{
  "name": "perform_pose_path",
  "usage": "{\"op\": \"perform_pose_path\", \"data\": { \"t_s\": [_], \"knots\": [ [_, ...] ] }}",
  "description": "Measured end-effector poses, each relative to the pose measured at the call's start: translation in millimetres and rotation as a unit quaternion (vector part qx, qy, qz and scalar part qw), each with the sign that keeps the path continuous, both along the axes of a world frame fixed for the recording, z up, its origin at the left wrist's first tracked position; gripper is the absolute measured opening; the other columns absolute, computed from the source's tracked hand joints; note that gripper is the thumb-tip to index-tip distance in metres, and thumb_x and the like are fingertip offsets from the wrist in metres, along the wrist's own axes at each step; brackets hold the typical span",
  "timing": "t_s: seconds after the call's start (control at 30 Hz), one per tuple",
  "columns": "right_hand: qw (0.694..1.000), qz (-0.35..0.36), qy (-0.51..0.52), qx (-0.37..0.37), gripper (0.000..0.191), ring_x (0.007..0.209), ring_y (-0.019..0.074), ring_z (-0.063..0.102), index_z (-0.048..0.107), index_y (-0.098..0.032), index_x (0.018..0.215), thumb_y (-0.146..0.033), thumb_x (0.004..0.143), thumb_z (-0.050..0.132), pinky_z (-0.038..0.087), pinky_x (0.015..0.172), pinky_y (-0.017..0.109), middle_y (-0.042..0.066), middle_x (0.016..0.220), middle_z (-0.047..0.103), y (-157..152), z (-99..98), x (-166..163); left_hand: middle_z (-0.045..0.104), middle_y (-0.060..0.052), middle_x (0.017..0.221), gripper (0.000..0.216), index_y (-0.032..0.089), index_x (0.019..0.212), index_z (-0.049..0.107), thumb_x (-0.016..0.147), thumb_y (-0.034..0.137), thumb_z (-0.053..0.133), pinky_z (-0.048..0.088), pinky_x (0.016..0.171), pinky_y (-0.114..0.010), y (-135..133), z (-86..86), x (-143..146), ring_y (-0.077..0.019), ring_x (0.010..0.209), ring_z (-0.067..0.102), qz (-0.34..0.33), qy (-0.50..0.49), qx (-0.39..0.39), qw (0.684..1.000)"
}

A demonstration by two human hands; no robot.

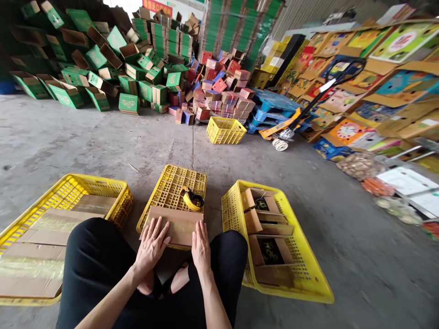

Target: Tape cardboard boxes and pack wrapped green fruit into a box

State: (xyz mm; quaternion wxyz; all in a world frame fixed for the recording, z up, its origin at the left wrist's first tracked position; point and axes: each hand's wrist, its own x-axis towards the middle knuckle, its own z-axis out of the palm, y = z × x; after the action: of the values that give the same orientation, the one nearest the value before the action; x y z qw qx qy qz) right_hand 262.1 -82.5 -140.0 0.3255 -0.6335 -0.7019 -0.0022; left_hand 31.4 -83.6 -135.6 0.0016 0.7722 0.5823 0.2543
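A closed brown cardboard box (pixel 183 225) lies on the near part of an overturned yellow crate (pixel 168 185) in front of me. My left hand (pixel 152 242) rests flat on the box's left top, fingers stretched and apart. At the box's right end, my right hand (pixel 201 246) has its fingers straight and close together, touching or nearly touching the edge; it grips nothing. Just beyond the box sits a tape dispenser (pixel 191 199), yellow with a black part, on the crate's grid. What seems to be clear tape shows faintly across the box top.
At left, a yellow crate (pixel 118 187) holds taped boxes (pixel 34 265). The right yellow crate (pixel 302 256) contains open boxes (pixel 270 251) with dark contents. Farther off are another crate (pixel 226 131), a pallet jack (pixel 288 125), blue pallets (pixel 270 105) and heaped green cartons (pixel 128 103).
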Motion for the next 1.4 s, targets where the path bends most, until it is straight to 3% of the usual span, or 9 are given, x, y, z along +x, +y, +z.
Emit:
{"op": "perform_pose_path", "data": {
  "t_s": [0.1,0.23,0.33,0.73,1.0,1.4],
  "knots": [
    [0.998,-0.012,0.060,0.012,0.051,0.141,0.0266,0.058,0.052,-0.013,0.155,-0.037,0.113,0.035,0.055,0.113,0.040,0.018,0.155,0.057,-5,-5.7,7,0.035,-0.010,0.171,0.057,0.028,0.162,0.043,0.107,0.040,0.048,0.028,0.127,-0.058,-1,-0.1,1,-0.0376,0.158,0.030,0.002,-0.006,0.002,1.000],
    [0.991,-0.051,0.124,0.032,0.048,0.121,0.0265,0.071,0.065,-0.012,0.140,-0.039,0.112,0.038,0.060,0.103,0.040,0.020,0.132,0.072,-3,-5.4,10,0.032,-0.009,0.172,0.060,0.030,0.165,0.037,0.107,0.041,0.049,0.028,0.127,-0.058,-2,-1.6,1,-0.0374,0.159,0.029,0.001,-0.004,0.000,1.000],
    [0.986,-0.054,0.157,0.027,0.049,0.110,0.0255,0.074,0.070,-0.014,0.133,-0.042,0.112,0.036,0.062,0.097,0.039,0.018,0.118,0.075,6,-2.0,13,0.031,-0.010,0.173,0.061,0.028,0.165,0.037,0.106,0.041,0.050,0.030,0.126,-0.059,-1,-3.9,1,-0.0383,0.159,0.028,-0.001,0.005,0.005,1.000],
    [0.970,-0.050,0.232,-0.046,0.066,0.099,0.0257,0.076,0.074,-0.015,0.129,-0.061,0.107,0.033,0.063,0.090,0.039,0.017,0.110,0.075,21,-8.4,30,0.030,-0.014,0.172,0.061,0.025,0.163,0.041,0.106,0.041,0.051,0.032,0.124,-0.060,-1,-9.0,3,-0.0398,0.159,0.026,0.001,0.024,0.019,1.000],
    [0.980,-0.010,0.195,-0.044,0.056,0.122,0.0280,0.071,0.069,-0.015,0.138,-0.050,0.110,0.035,0.058,0.108,0.043,0.018,0.133,0.072,-5,-6.9,29,0.027,-0.014,0.173,0.062,0.025,0.165,0.036,0.106,0.040,0.050,0.030,0.124,-0.060,-1,-8.8,6,-0.0401,0.160,0.024,0.008,0.020,0.014,1.000],
    [0.993,-0.025,0.115,0.007,0.049,0.106,0.0280,0.078,0.074,-0.014,0.130,-0.043,0.112,0.038,0.066,0.093,0.040,0.019,0.119,0.078,-45,5.8,18,0.031,-0.014,0.172,0.061,0.023,0.163,0.042,0.106,0.042,0.050,0.028,0.125,-0.061,-5,-6.6,5,-0.0402,0.159,0.026,0.003,0.009,0.002,1.000]
  ]
}}
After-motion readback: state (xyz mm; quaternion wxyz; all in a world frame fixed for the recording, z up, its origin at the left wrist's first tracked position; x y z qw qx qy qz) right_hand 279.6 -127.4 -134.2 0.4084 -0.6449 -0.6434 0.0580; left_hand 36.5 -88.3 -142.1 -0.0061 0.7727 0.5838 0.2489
